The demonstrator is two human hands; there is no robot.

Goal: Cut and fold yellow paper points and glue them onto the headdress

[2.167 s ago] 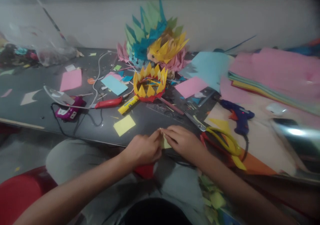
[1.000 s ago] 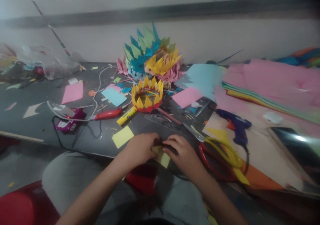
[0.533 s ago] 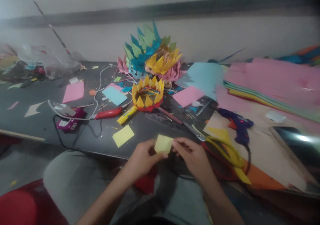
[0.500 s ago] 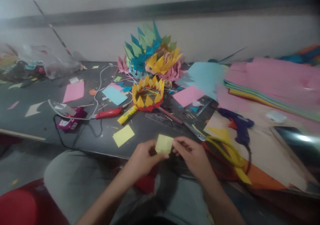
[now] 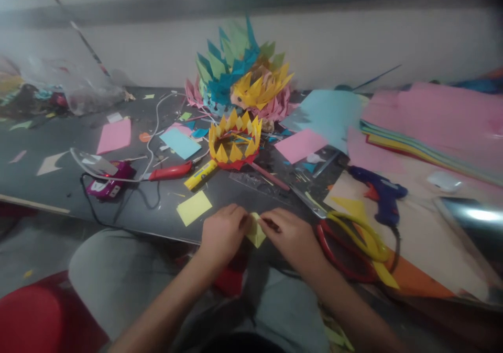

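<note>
At the near edge of the desk [image 5: 163, 219], the left hand [image 5: 223, 232] and right hand [image 5: 290, 232] pinch 1 small yellow paper [image 5: 257, 234], seemingly part-folded (finer creases blur); nearby yellow sheets [image 5: 194, 208] lie flat, unfolded.

Person, bare left hand [image 5: 225, 233] and right hand [image 5: 294, 233], slim fingers [image 5: 271, 217]. Left forearm [image 5: 171, 295] and right forearm [image 5: 346, 293] also bare, slender, tapering to bare wrists. Trousers [image 5: 112, 277]: dull grey, greenish cast, loose and rounded over the thighs, some creasing. Black cloth [image 5: 243, 343] at the waist, curved outline, probably a top's front; too dim from where I'm standing to be sure.
</note>
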